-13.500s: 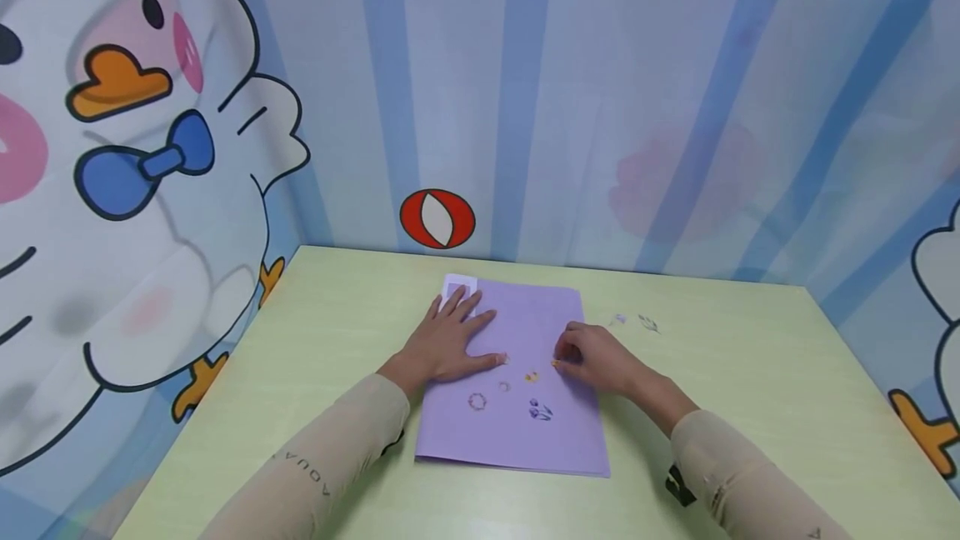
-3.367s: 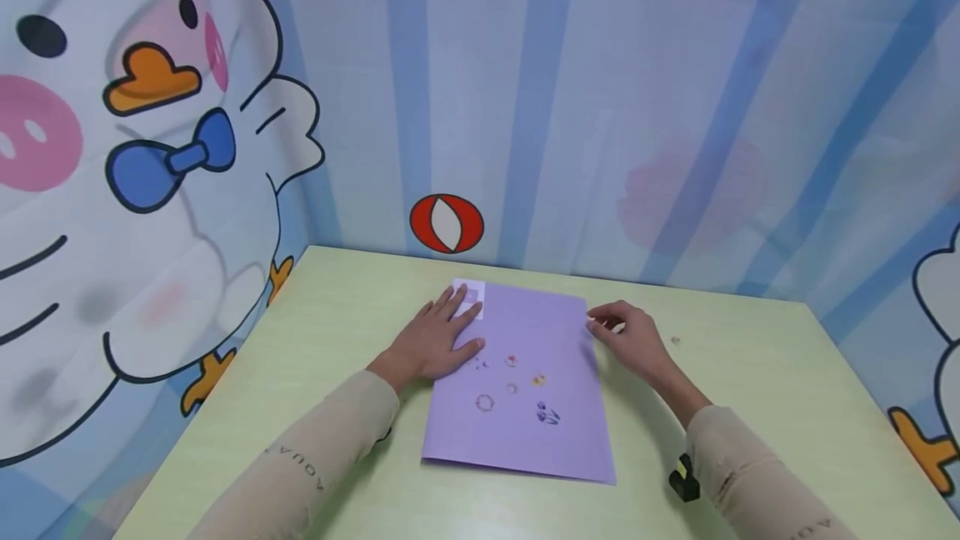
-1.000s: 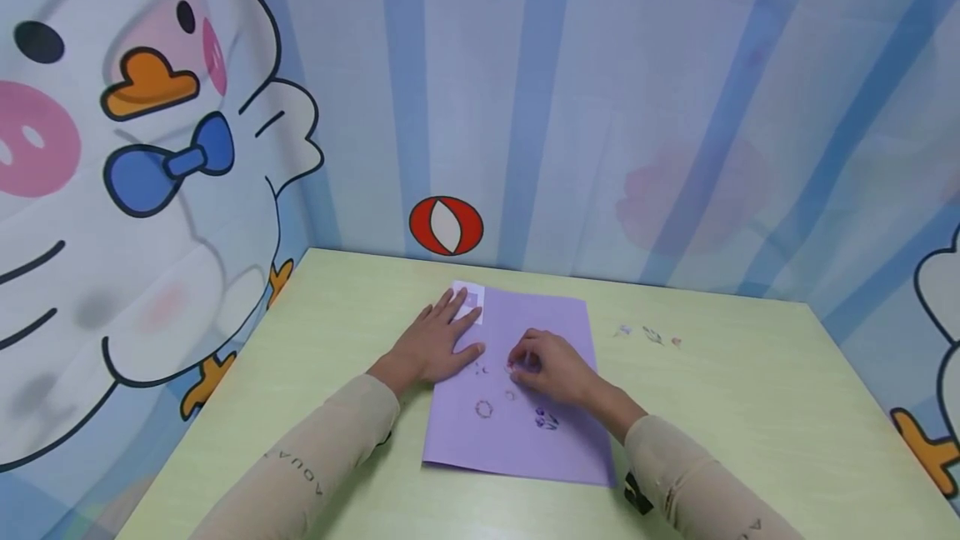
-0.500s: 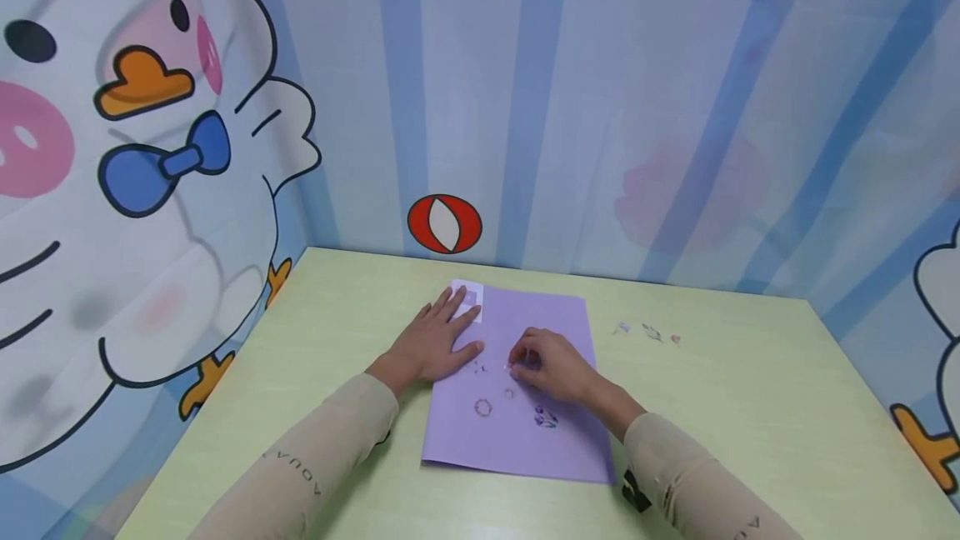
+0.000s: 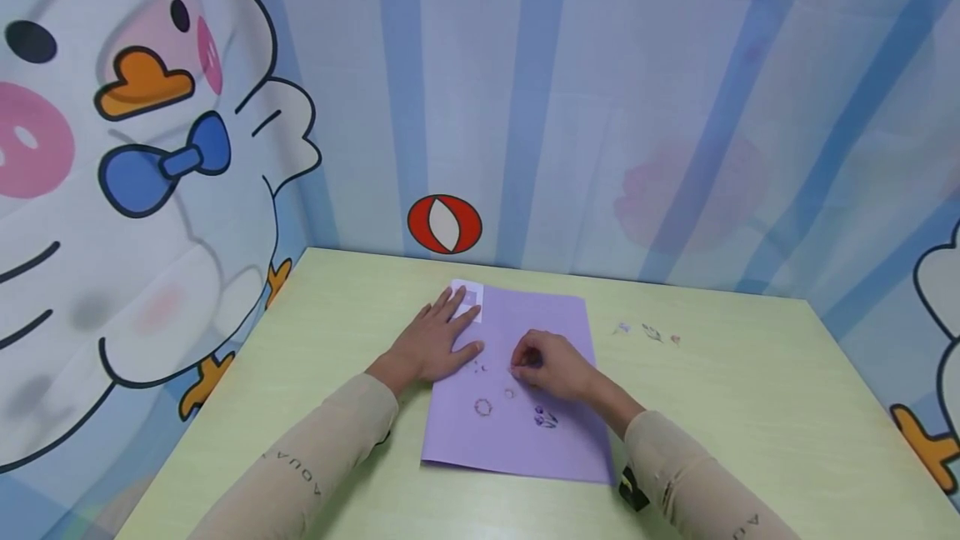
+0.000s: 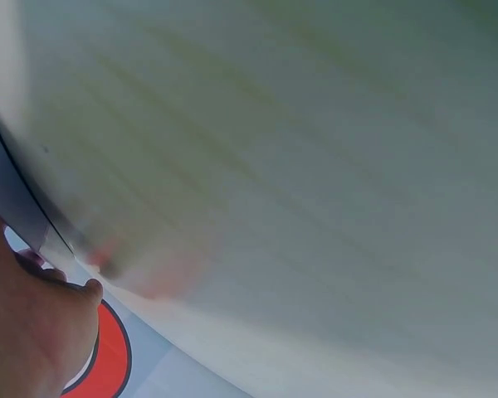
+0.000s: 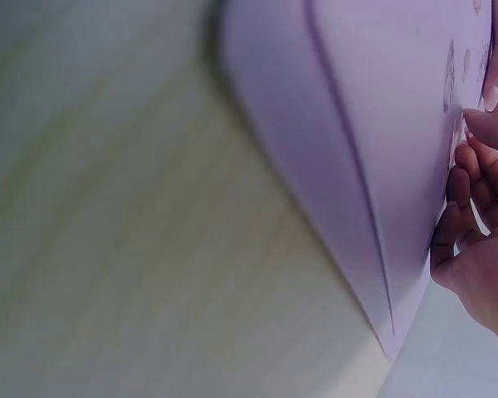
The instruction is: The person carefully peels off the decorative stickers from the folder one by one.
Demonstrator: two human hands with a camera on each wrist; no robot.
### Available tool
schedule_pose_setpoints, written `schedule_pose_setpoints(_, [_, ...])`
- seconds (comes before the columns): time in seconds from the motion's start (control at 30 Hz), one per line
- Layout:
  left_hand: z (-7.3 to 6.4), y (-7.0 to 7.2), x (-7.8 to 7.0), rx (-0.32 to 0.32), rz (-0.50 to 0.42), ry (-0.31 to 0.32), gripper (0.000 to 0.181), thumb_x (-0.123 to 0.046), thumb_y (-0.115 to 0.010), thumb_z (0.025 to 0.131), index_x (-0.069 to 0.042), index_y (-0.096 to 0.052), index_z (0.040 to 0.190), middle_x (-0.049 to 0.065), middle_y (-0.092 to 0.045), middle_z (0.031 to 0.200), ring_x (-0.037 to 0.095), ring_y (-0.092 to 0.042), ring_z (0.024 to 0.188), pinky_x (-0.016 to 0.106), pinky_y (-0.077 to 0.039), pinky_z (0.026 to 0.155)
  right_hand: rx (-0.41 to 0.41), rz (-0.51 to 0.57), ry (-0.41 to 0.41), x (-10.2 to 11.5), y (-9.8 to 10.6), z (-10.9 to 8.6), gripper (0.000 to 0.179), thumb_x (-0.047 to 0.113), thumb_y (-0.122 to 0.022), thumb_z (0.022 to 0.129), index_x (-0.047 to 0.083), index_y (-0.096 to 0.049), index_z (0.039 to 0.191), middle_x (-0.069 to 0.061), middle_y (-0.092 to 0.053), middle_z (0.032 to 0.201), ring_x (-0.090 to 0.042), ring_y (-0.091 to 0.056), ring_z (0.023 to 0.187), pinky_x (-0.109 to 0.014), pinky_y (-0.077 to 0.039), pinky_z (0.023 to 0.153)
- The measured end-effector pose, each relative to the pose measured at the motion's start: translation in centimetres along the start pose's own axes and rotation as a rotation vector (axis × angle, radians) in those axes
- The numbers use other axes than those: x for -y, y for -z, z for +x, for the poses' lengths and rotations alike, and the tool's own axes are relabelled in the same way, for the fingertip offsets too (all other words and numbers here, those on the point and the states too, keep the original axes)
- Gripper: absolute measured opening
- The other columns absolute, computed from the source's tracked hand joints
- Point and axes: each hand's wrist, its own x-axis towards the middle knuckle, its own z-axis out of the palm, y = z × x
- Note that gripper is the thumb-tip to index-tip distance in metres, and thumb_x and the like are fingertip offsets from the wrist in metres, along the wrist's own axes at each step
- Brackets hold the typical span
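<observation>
A purple folder [image 5: 517, 448] with a white label [image 5: 474, 293] at its far left corner lies on the table. My left hand [image 5: 431, 346] rests flat on its left side, fingers spread over the label's edge. Over the folder's middle, my right hand [image 5: 551, 367] pinches a small sticker at the surface with thumb and forefinger; the fingers mostly hide it. In the right wrist view the right hand [image 7: 481, 215] shows its other fingers loosely curled. Near the fingertips are a small ring sticker [image 5: 509, 393], a wreath sticker [image 5: 483, 407] and a purple flower sticker [image 5: 546, 417].
On the pale table [image 5: 735, 407], right of the folder, lie a small bluish flower sticker [image 5: 623, 328], a leafy sprig sticker [image 5: 652, 333] and a tiny reddish sticker [image 5: 676, 339]. A cartoon duck curtain [image 5: 570, 107] stands behind the table.
Since 3.4 s ago my right hand has moved left from beside the folder onto its middle, uncovering stickers on the table. In the last second it has barely shifted; the left hand stays put.
</observation>
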Motion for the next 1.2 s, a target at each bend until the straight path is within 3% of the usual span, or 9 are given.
schedule_pose_setpoints(0.27, [0.0, 0.0, 0.0, 0.000, -0.008, 0.002, 0.080, -0.071, -0.032, 0.105, -0.026, -0.025, 0.170, 0.005, -0.003, 0.179, 0.030, 0.001, 0.164, 0.055, -0.015, 0.130, 0.033, 0.142, -0.109, -0.3, 0.4, 0.0, 0.005, 0.009, -0.075, 0.097, 0.011, -0.071, 0.099, 0.000, -0.066, 0.089, -0.017, -0.062, 0.081, -0.030, -0.054, 0.071])
schedule_pose_setpoints(0.6, [-0.1, 0.2, -0.1, 0.003, -0.009, 0.004, 0.079, -0.070, -0.033, 0.105, -0.026, -0.026, 0.170, 0.005, -0.004, 0.179, 0.031, 0.001, 0.164, 0.055, -0.015, 0.130, 0.002, 0.204, -0.132, -0.8, 0.5, 0.1, 0.011, 0.004, -0.072, 0.098, 0.010, -0.070, 0.107, -0.001, -0.067, 0.092, -0.018, -0.061, 0.084, -0.028, -0.051, 0.074])
schedule_pose_setpoints(1.2, [-0.1, 0.3, -0.3, -0.002, -0.015, 0.010, 0.079, -0.069, -0.034, 0.105, -0.026, -0.026, 0.170, 0.005, -0.004, 0.179, 0.030, 0.001, 0.164, 0.055, -0.015, 0.130, -0.045, 0.275, -0.150, -1.6, 1.2, -0.3, 0.004, 0.011, -0.072, 0.101, 0.011, -0.075, 0.103, -0.001, -0.072, 0.096, -0.018, -0.065, 0.091, -0.034, -0.051, 0.085])
